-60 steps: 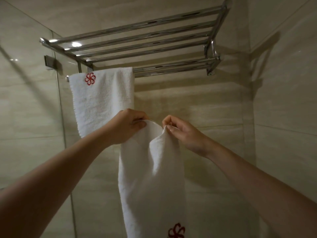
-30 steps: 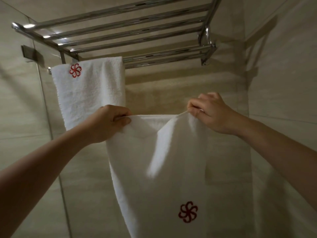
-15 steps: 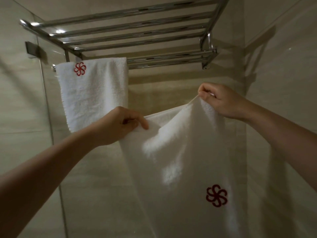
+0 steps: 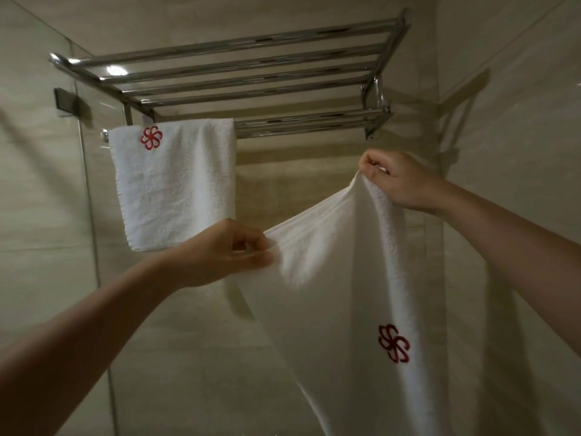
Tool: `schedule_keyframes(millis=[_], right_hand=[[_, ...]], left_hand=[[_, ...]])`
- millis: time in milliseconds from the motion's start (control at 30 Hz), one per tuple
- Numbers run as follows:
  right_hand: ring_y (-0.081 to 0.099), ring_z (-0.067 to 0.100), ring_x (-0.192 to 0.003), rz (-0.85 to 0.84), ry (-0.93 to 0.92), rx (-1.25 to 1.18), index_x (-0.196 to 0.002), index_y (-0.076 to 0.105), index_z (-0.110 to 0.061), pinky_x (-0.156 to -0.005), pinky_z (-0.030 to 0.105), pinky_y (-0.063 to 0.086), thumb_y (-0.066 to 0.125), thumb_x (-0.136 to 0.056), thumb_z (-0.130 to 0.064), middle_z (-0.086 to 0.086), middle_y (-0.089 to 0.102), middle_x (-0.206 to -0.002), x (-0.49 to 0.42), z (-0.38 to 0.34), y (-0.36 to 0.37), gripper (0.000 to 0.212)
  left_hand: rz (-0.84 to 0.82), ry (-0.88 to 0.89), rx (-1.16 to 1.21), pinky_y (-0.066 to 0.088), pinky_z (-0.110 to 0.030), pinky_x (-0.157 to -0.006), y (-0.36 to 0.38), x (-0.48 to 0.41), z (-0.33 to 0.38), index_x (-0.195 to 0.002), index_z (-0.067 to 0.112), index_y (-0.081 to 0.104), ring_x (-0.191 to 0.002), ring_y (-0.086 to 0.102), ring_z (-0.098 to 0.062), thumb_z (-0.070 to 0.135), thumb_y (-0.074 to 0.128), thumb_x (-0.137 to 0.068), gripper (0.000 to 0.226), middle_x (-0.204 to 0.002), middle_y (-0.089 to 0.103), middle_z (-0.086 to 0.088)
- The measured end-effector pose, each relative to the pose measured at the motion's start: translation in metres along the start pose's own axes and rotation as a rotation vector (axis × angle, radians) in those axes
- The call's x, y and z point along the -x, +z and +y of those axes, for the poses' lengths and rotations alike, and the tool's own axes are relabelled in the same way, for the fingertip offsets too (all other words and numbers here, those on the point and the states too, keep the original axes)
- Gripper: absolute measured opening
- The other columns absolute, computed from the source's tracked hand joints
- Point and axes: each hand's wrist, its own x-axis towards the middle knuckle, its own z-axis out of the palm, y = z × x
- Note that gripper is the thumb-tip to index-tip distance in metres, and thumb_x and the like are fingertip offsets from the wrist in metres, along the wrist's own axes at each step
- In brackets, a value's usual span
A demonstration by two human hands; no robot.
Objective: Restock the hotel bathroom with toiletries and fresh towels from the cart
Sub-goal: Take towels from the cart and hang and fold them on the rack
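A glass panel (image 4: 47,184) stands at the far left, beyond my left arm. Above and a little left of my left hand (image 4: 220,256), a small white towel (image 4: 176,187) with a red flower emblem hangs folded over the lower rail of the chrome towel rack (image 4: 239,77), its bottom edge just behind my knuckles. My left hand is closed in a pinch on the top hem of a second, larger white towel (image 4: 339,294), thumb and fingers clamped on the cloth. That hem climbs to the right, stretched fairly taut, up to my right hand (image 4: 399,180), which pinches the other corner tightly and sits higher than the left, just below the right end of the rack. The towel hangs down between and beneath both hands, its red emblem below my right wrist. Beige tiled wall (image 4: 518,152) fills the right side.
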Motion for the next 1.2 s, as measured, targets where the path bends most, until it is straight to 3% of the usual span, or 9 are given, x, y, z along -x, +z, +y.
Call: schedule_keyframes(millis=[267,467,600,700,800,867,967,1100,1200], right_hand=[[0.052,-0.008,-0.066,-0.023,0.013,-0.161,-0.072,0.056,-0.024,-0.066,0.007,0.039,0.052,-0.094,-0.013,-0.012,0.056,-0.069,0.011,-0.003,-0.013,0.024],[0.051,-0.004,-0.058,-0.146,0.102,-0.424,-0.078,0.057,-0.012,-0.054,0.006,0.039,0.055,-0.090,-0.018,-0.017,0.057,-0.062,0.020,-0.015,-0.024,0.013],[0.053,0.005,-0.058,-0.331,0.221,-0.740,-0.080,0.054,-0.011,-0.049,0.013,0.044,0.064,-0.082,-0.021,-0.008,0.058,-0.066,0.025,-0.015,-0.031,0.014],[0.060,0.008,-0.066,-0.437,0.230,-0.849,-0.084,0.057,-0.013,-0.054,0.017,0.050,0.079,-0.069,-0.027,-0.005,0.062,-0.075,0.025,-0.015,-0.035,0.030],[0.065,0.011,-0.076,-0.440,0.250,-0.708,-0.096,0.062,-0.012,-0.062,0.019,0.053,0.077,-0.072,-0.015,-0.003,0.067,-0.083,0.022,-0.012,-0.039,0.028],[0.068,0.012,-0.083,-0.380,0.251,-0.524,-0.102,0.064,-0.015,-0.067,0.017,0.053,0.068,-0.079,-0.011,-0.002,0.071,-0.091,0.018,-0.010,-0.039,0.024],[0.068,0.014,-0.091,-0.370,0.206,-0.278,-0.102,0.069,-0.022,-0.077,0.024,0.053,0.065,-0.085,-0.012,-0.001,0.072,-0.097,0.012,-0.007,-0.041,0.020],[0.066,0.006,-0.090,-0.415,0.209,-0.008,-0.103,0.068,-0.028,-0.080,0.026,0.051,0.064,-0.086,-0.021,-0.011,0.071,-0.098,0.001,-0.006,-0.044,0.020],[0.064,0.018,-0.077,-0.382,0.145,0.238,-0.083,0.069,-0.024,-0.068,0.035,0.046,0.063,-0.085,-0.020,-0.006,0.068,-0.079,-0.015,-0.005,-0.039,0.007]], left_hand=[[0.305,-0.073,0.247,0.031,-0.016,-0.046,-0.008,-0.007,0.000,-0.053,0.016,0.045,-0.051,0.039,-0.008,0.026,0.049,-0.075,0.025,-0.055,0.039,0.002],[0.435,-0.141,0.496,0.036,-0.013,-0.037,-0.019,-0.017,-0.002,-0.042,0.022,0.048,-0.040,0.044,-0.006,0.010,0.044,-0.092,0.051,-0.046,0.044,0.006],[0.379,-0.098,0.535,0.038,-0.016,-0.043,-0.031,-0.017,-0.011,-0.060,0.017,0.048,-0.046,0.045,-0.010,0.042,0.060,-0.069,0.029,-0.057,0.045,-0.003],[0.256,-0.035,0.650,0.048,-0.017,-0.048,-0.039,-0.018,-0.017,-0.075,0.016,0.058,-0.052,0.057,-0.012,0.051,0.080,-0.049,0.048,-0.067,0.056,-0.008],[0.182,-0.082,0.600,0.059,-0.028,-0.064,-0.043,-0.017,-0.015,-0.112,0.026,0.062,-0.080,0.069,-0.021,0.035,0.065,-0.079,0.035,-0.098,0.070,-0.011],[0.202,-0.165,0.487,0.059,-0.030,-0.075,-0.045,-0.022,-0.011,-0.113,0.017,0.064,-0.093,0.068,-0.023,0.013,0.048,-0.092,0.027,-0.108,0.067,-0.014],[0.197,-0.198,0.168,0.056,-0.030,-0.084,-0.046,-0.030,-0.006,-0.103,0.010,0.068,-0.096,0.066,-0.023,0.012,0.050,-0.093,0.021,-0.103,0.069,-0.012],[0.244,-0.191,-0.158,0.049,-0.019,-0.075,-0.049,-0.051,-0.002,-0.093,0.014,0.066,-0.083,0.061,-0.010,0.015,0.051,-0.093,0.015,-0.089,0.064,0.001],[0.264,-0.186,-0.424,0.042,-0.016,-0.062,-0.051,-0.074,0.005,-0.089,0.018,0.060,-0.073,0.054,-0.008,0.017,0.046,-0.096,0.015,-0.082,0.057,0.004]])
